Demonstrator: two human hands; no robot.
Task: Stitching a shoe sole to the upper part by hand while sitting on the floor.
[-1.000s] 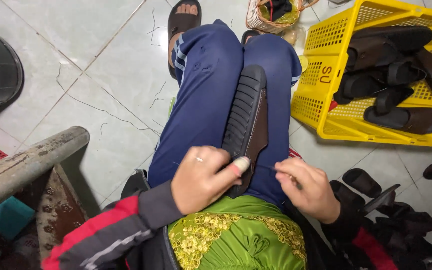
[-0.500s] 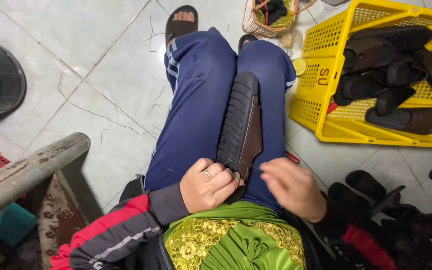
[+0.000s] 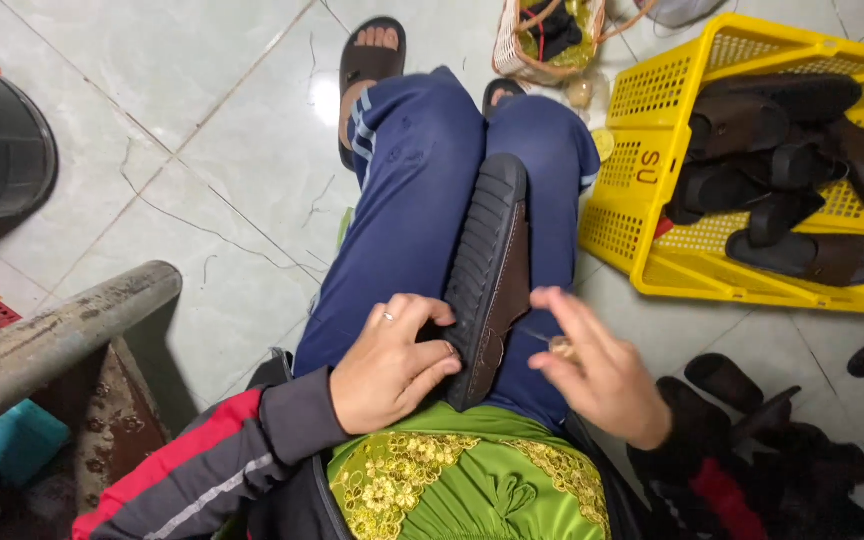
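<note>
Head view, shoe: a dark sandal (image 3: 492, 270) lies sole-up along the person's lap, on the blue trousers (image 3: 407, 200), its long axis running from the waist out toward the knees.
Head view, left hand: the left hand (image 3: 387, 362) clasps the near end of the sandal, fingers curled over the ribbed sole edge, thumb on the inner side; a ring shows on one finger.
Head view, right hand: the right hand (image 3: 592, 365) hovers just beside the brown upper edge, fingertips pinched on something small and thin, perhaps a needle, though it is too small to tell; it does not grip the sandal.
Relation: the sandal lies between the two hands, the left one on it, the right one just to its right at the near end.
Surface: a green embroidered cloth (image 3: 452, 480) covers the waist below the hands.
Room: pale tiled floor (image 3: 202, 130); a yellow plastic crate (image 3: 652, 200) of dark sandals on the right; a small woven basket (image 3: 547, 40) beyond the knees; a grey metal bar (image 3: 52, 340) at the left; more dark footwear at lower right.
</note>
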